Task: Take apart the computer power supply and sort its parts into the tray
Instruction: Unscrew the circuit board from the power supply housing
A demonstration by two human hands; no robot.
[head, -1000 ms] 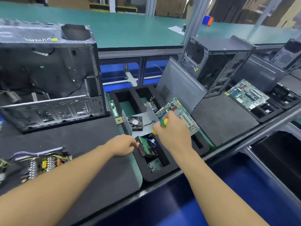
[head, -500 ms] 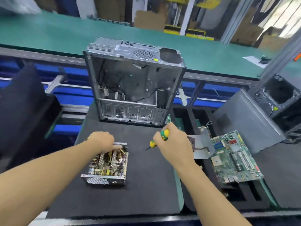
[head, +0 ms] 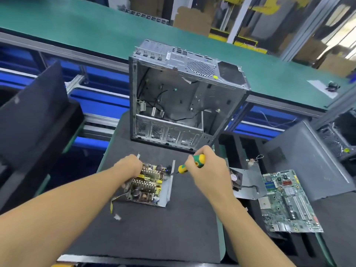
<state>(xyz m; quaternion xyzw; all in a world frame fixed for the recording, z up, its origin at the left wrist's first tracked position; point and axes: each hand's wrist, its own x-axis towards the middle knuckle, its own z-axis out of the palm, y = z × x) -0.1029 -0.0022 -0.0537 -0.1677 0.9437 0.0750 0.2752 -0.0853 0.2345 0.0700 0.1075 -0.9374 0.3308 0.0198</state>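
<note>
On the black foam mat point(head: 154, 228) covering the near part of the table point(head: 221, 232), right in front of the person, sits the power supply point(head: 148, 185). It is a small grey sheet-metal box with its cover off, so the yellowish circuit board with finned heat sinks and coils lies bare. The left hand point(head: 131, 166) has its grip clamped on the box's far left corner, fingers curled over the edge to steady it. The right hand point(head: 208, 170) is closed round a screwdriver with a green and yellow handle point(head: 192, 163). Its thin dark shaft points down-left towards the far right corner of the board. I cannot tell whether the tip is seated in a screw.

As I judge it, the job is about midway. The casing is open, yet the board sits in its metal base with wires trailing out at the near left. The board has yet to be freed, lifted out and carried over with the other pieces. The black foam tray point(head: 248, 147) lies just right of the mat. It holds a grey metal plate with a small black fan point(head: 248, 182), perhaps the supply's own cover, and a green motherboard point(head: 287, 201). Behind the mat stands a gutted silver computer case point(head: 183, 105).
</note>
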